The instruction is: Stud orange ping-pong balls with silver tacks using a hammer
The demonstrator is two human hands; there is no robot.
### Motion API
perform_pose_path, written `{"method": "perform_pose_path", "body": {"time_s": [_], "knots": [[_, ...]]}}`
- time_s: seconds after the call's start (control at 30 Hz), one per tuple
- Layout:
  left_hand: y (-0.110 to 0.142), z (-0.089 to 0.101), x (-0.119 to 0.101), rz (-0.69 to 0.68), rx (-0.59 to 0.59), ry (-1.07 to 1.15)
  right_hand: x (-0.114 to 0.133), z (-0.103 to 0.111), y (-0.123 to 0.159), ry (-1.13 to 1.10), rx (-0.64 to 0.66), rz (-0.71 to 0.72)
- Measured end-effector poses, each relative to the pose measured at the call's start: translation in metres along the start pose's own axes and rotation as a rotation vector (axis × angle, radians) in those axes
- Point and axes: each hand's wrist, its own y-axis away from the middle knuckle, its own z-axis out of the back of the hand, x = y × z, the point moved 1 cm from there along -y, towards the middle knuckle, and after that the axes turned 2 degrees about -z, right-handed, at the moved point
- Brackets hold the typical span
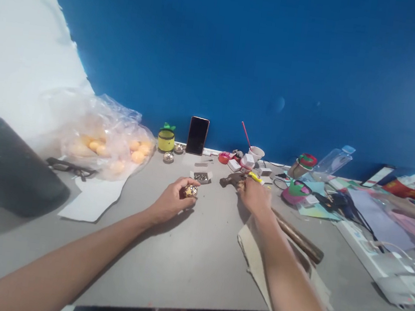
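Observation:
My left hand [175,199] has its fingers curled round a small shiny ball [190,191] covered in gold and silver metal pieces, resting at the table. Just beyond it lies a small open box [202,177] of little metal pieces, too small to name surely. My right hand [256,197] is closed on a hammer [301,240] close to its head, which points left; the wooden handle runs back under my forearm. Beneath that arm a beige cloth [254,252] lies on the table. Two similar shiny balls [168,157] sit farther back, left of centre.
A phone [198,135] leans upright against the blue wall. At left are a plastic bag of orange balls [98,147], glasses [72,167] and a dark bottle [13,167]. A white cup [256,154], power strip [376,262] and another person's hand [409,208] are at right.

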Motion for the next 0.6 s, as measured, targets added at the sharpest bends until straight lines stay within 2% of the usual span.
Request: {"method": "perform_pose_path", "body": {"time_s": [0.13, 0.37, 0.6], "knots": [[0.000, 0.000, -0.002, 0.006, -0.023, 0.019, 0.007, -0.004, 0.001, 0.035, 0.010, -0.005], [0.001, -0.002, -0.001, -0.010, -0.078, 0.004, 0.014, 0.007, 0.010, -0.078, -0.160, 0.062], [-0.004, 0.002, 0.003, -0.006, -0.069, -0.002, 0.027, -0.002, 0.017, -0.171, -0.167, 0.197]]}}
